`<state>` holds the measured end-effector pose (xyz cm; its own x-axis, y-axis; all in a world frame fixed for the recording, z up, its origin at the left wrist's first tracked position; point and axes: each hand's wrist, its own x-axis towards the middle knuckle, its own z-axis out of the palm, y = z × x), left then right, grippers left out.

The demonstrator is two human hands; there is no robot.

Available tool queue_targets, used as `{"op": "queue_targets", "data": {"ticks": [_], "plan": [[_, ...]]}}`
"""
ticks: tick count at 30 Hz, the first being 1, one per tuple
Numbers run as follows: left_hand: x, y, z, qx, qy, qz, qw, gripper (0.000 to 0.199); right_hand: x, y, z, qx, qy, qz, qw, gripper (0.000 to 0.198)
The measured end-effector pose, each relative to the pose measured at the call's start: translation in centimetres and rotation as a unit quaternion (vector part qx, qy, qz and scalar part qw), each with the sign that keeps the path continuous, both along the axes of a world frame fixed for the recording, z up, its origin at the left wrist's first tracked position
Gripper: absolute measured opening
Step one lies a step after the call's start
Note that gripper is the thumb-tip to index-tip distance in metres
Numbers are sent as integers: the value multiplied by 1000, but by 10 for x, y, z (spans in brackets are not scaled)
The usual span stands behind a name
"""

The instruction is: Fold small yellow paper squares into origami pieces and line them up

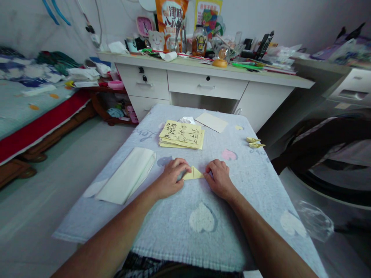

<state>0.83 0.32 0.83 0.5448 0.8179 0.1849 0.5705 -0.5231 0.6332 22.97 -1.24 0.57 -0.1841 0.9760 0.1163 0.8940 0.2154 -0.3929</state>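
Note:
A small piece of yellow paper (pixel 194 173), folded into a triangle, lies on the blue cloth (pixel 174 224) between my hands. My left hand (pixel 174 174) pinches its left corner between thumb and fingers. At the right corner, my right hand (pixel 218 175) has its fingertips closed on the paper's tip. Just beyond sits a stack of yellow paper sheets (pixel 182 135) with black handwriting on top. Two small folded yellow paper pieces (pixel 255 143) rest at the right side of the cloth.
Folded white paper (pixel 129 175) lies to the left. A pale card (pixel 211 122) and crumpled white tissue (pixel 187 120) are behind the stack. A cluttered white desk (pixel 188 79) stands at the back, a bed (pixel 37 108) at left, a washing machine (pixel 350 92) at right.

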Motion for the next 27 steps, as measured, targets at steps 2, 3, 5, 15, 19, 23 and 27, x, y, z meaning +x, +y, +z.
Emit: {"op": "queue_targets", "data": {"ticks": [2,3,5,15,19,23,27], "plan": [[6,-1,-1,19,-2,-20,1000,45,0,-1,3,8,32,23,999,10],[9,-2,-2,25,0,-23,999,45,-1,-2,4,10,44,39,998,13],[14,-2,-3,33,12,-24,999,44,-3,-4,7,8,56,73,996,22],[17,4,-7,54,29,2,998,31,-13,-3,-1,13,54,98,994,18],[17,3,-5,41,-3,2,999,25,-14,-3,2,28,104,98,989,17],[17,2,-1,-7,-65,12,998,21,-13,-5,7,28,192,85,977,17],[17,1,4,-38,-103,16,994,21,-14,-5,5,15,296,70,953,21]]}}
